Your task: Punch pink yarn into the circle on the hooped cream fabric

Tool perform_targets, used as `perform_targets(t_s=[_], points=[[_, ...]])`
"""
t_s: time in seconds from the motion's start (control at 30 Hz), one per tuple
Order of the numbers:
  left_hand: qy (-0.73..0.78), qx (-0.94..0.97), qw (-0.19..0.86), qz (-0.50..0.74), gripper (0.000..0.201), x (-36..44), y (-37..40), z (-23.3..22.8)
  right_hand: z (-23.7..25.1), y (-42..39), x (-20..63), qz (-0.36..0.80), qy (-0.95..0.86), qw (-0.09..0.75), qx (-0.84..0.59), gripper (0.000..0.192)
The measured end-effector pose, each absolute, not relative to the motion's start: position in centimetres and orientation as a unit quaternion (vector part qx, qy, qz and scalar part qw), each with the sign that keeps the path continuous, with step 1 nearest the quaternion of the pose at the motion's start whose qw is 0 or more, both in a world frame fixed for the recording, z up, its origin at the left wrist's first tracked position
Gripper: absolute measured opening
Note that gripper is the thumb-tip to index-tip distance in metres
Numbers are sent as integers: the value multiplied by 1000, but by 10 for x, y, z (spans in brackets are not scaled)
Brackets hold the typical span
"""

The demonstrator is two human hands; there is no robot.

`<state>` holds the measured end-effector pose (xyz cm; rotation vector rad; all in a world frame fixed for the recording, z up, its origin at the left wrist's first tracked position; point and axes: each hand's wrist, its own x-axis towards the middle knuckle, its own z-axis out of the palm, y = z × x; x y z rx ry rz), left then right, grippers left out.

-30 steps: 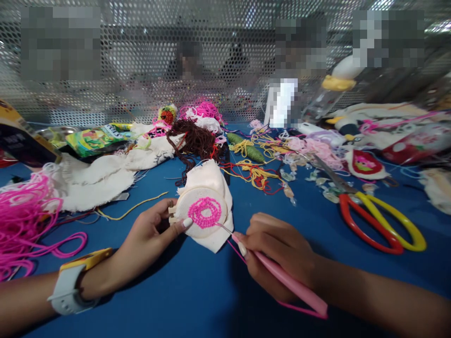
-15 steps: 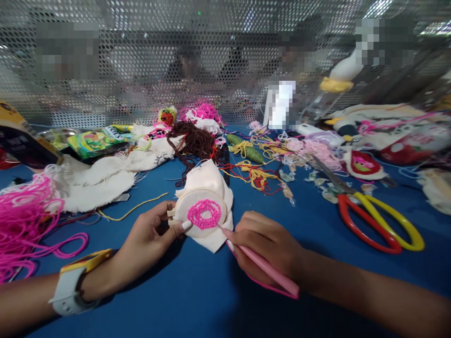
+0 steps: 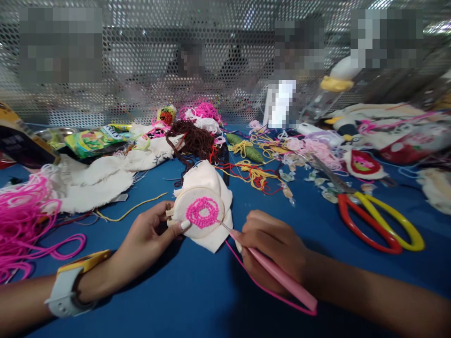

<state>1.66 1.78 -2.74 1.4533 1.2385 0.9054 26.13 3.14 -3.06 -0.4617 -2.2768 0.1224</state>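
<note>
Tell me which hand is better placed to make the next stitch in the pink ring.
Right. The right hand grips the pink punch needle, tip at the pink ring. The left hand is steadying the embroidery hoop.

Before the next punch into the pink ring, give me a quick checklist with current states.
1. Left hand steadying the embroidery hoop: ok, fingers at its left edge, thumb on the rim.
2. Right hand gripping the pink punch needle: ok, held like a pen.
3. Needle tip at the pink stitched ring: ok, at its lower right edge.
4. Pink yarn trailing free from the tool: ok, it lies loose on the blue table.
5. Fabric tight in the hoop: cannot tell.
6. Scissors clear of the hands: ok, off to the right.
</note>
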Motion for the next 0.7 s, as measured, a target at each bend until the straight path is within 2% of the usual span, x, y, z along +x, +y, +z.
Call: perform_targets(t_s=[0.17,0.27,0.33,0.5,0.7], points=[[503,592,511,369,25,17,18,-25,-30,35,265,67,-930,316,-174,10],[506,602,501,361,25,17,15,-25,-30,38,268,87,-944,269,-171,24],[515,608,489,355,26,17,13,-25,-31,39,267,96,-946,258,-171,27],[528,625,445,363,25,18,13,-25,-36,38,261,48,-920,347,-174,12],[504,637,390,434,19,16,11,-21,-31,33,259,2,-909,384,-161,10]])
